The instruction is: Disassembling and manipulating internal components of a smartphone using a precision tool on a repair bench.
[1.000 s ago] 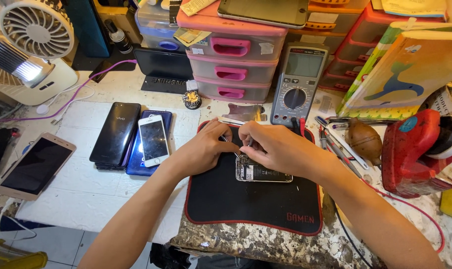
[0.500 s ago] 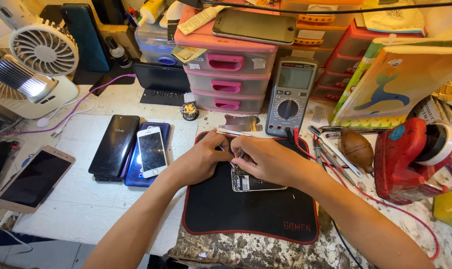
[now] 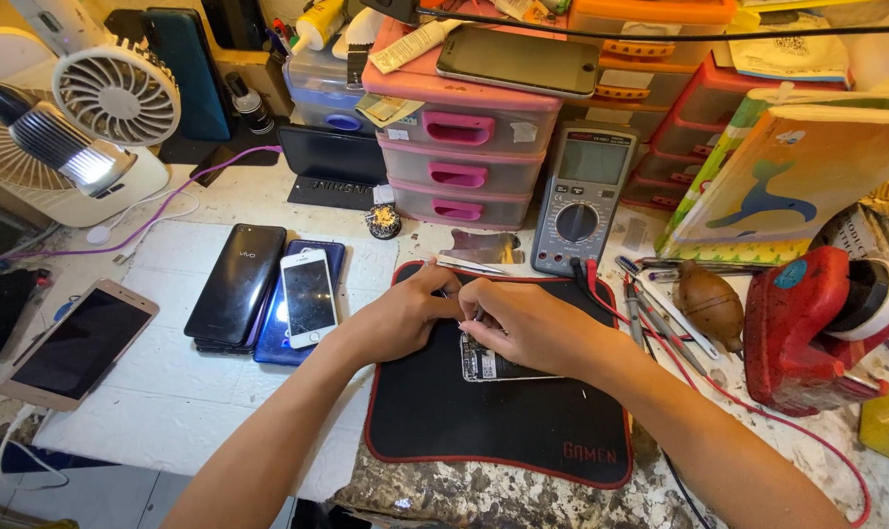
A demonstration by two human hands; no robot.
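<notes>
Working on an opened phone (image 3: 498, 364) lying on the black mat (image 3: 493, 421): left hand (image 3: 405, 313) and right hand (image 3: 523, 323) meet above it, fingers pinched; what they grip cannot be told. Fine, steady fingertip work seems required. A multimeter (image 3: 583, 201) stands beyond the right hand, phones (image 3: 307, 297) lie left on the desk (image 3: 170, 402).

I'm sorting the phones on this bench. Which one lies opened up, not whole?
The small opened phone on the black mat, under both hands, insides exposed. The white phone, black phone and gold phone lie closed, screens up.
</notes>
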